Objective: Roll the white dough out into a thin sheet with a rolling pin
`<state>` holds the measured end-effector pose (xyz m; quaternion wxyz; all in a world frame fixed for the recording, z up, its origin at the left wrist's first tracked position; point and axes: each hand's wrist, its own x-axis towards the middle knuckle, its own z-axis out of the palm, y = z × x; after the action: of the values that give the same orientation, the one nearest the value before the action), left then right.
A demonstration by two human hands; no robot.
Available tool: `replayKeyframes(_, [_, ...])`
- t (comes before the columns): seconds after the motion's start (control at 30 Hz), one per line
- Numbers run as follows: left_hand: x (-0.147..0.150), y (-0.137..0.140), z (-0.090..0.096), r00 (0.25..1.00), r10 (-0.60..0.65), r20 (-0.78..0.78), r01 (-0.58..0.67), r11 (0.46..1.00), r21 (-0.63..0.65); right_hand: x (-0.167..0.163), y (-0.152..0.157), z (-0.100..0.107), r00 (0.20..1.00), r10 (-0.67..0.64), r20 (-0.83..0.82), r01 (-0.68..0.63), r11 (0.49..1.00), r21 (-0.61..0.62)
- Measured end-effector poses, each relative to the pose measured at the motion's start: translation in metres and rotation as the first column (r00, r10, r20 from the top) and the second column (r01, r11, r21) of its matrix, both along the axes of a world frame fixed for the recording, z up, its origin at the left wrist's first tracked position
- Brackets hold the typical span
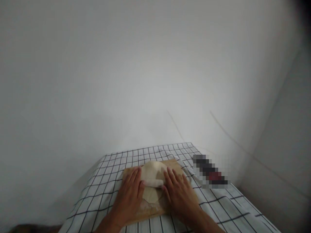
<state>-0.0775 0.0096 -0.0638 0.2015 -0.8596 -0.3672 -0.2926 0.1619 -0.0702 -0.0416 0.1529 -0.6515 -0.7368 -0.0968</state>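
Observation:
A flattened sheet of pale dough (153, 167) lies on a wooden board (145, 215). Across it runs a short, whitish rolling pin (153, 183), its ends hidden beneath my hands. My left hand (131, 188) rests flat over the pin's left end, fingers stretched forward and the thumb at the near side. Over the right end lies my right hand (178, 188), its fingers spread and pointing away from me. Dough shows both beyond the pin and on the near side of it.
Under the board is a white cloth (97, 191) with a black grid, covering the table. A blurred-out dark and red object (211, 171) sits at the table's right edge. A plain pale wall (145, 81) rises behind the table.

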Motion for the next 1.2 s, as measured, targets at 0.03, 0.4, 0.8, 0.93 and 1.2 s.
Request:
replayKeyframes(0.03, [-0.003,-0.005,-0.002,1.0,-0.016,0.0,0.016,1.0,0.023,-0.001,-0.005,-0.003,1.0,0.005,0.009,-0.006,1.0,0.012])
replayKeyframes(0.4, [0.006,0.019,0.019,0.985,0.042,-0.166,-0.068,0.986,-0.151,0.013,0.021,0.02,0.988,0.11,-0.11,-0.121,0.988,-0.092])
replayKeyframes(0.8, [0.034,0.102,0.025,0.954,0.063,-0.294,-0.157,0.938,-0.309,0.037,0.108,0.034,0.974,-0.009,-0.225,-0.038,0.979,-0.201])
replayKeyframes(0.93, [0.033,0.096,0.02,0.959,0.101,-0.266,-0.183,0.935,-0.303,0.036,0.104,0.029,0.979,0.007,-0.205,-0.046,0.982,-0.184])
replayKeyframes(1.2, [0.026,0.065,0.031,0.967,0.102,-0.235,-0.179,0.926,-0.333,0.021,0.063,0.02,0.995,-0.006,-0.102,-0.008,0.989,-0.146])
